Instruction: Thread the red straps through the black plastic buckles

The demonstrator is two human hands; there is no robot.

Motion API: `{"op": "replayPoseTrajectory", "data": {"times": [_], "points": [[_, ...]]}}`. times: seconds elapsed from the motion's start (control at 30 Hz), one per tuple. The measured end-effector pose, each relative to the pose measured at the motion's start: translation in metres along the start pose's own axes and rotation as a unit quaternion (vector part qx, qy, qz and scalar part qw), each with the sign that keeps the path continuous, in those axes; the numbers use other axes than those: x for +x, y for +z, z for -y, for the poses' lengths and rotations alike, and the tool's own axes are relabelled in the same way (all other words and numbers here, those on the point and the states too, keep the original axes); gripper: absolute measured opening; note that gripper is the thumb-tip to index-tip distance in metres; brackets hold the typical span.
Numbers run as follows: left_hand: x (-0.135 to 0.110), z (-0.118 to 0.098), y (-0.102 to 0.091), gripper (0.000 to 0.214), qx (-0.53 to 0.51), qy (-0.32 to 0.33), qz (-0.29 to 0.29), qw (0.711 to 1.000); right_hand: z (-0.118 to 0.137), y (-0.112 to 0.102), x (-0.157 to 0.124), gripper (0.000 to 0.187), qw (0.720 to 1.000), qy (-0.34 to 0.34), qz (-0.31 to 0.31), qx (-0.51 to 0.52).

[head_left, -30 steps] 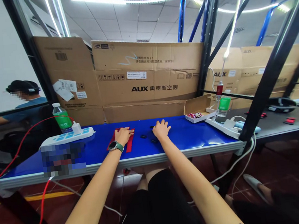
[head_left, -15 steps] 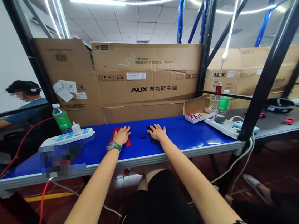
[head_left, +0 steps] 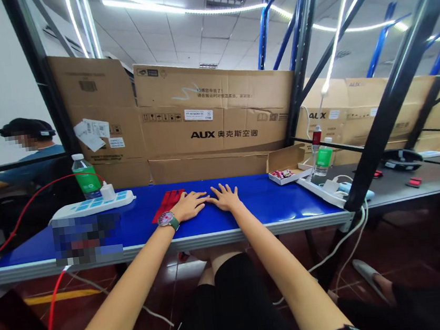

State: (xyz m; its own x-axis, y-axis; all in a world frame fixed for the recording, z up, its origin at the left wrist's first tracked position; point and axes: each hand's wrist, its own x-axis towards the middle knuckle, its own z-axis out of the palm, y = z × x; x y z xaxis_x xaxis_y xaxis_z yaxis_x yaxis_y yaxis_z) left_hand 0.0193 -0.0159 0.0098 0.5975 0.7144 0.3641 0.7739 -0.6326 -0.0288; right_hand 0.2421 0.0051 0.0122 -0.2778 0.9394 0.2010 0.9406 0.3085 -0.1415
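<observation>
A printed cardboard panel (head_left: pixel 218 117) is being propped along the far edge of a blue desk (head_left: pixel 280 203). The left end is being occupied by a white power strip (head_left: pixel 89 205), with a green-labelled bottle (head_left: pixel 87 181) on its far side; the far right is being taken up by a small box (head_left: pixel 289 179), its lid raised. Over the middle, the left hand (head_left: pixel 190 205) and right hand (head_left: pixel 224 198) are being held palm down, fingers spread, fingertips touching or nearly so. Nothing is being visibly grasped and both hands appear released, though whatever lies beneath the palms is being hidden. Immediately left of the left hand, red strips (head_left: pixel 164 202) are being displayed flat on the desk, their long axis being angled from near left to far right. They are being bordered by the left hand, the nearer one; whether they are being touched cannot be told. A watch (head_left: pixel 166 219) is being worn on the left wrist.
</observation>
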Motion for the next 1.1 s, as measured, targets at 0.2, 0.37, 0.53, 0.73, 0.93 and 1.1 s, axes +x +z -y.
{"op": "replayPoseTrajectory", "data": {"times": [0.2, 0.37, 0.53, 0.73, 0.93, 1.1], "points": [[0.005, 0.034, -0.008, 0.050, -0.023, -0.083, -0.033, 0.996, -0.014, -0.010, 0.011, 0.060, 0.971, 0.131, -0.199, 0.000], [-0.025, 0.094, -0.012, 0.052, -0.010, -0.172, -0.029, 0.985, -0.049, -0.006, 0.006, 0.047, 0.972, 0.218, -0.075, 0.037], [-0.058, 0.131, 0.004, 0.048, -0.007, -0.337, 0.012, 0.941, -0.060, 0.001, 0.007, 0.050, 0.975, 0.218, -0.013, 0.031], [-0.060, 0.129, 0.007, 0.049, -0.011, -0.342, 0.012, 0.940, -0.055, 0.001, 0.007, 0.052, 0.974, 0.223, -0.004, 0.032], [-0.061, 0.123, 0.002, 0.048, -0.012, -0.340, 0.006, 0.940, -0.055, 0.001, 0.005, 0.049, 0.974, 0.222, -0.028, 0.035], [-0.058, 0.097, -0.012, 0.048, 0.010, -0.293, -0.069, 0.953, -0.045, -0.006, 0.004, 0.043, 0.960, 0.245, -0.126, 0.046]]}}
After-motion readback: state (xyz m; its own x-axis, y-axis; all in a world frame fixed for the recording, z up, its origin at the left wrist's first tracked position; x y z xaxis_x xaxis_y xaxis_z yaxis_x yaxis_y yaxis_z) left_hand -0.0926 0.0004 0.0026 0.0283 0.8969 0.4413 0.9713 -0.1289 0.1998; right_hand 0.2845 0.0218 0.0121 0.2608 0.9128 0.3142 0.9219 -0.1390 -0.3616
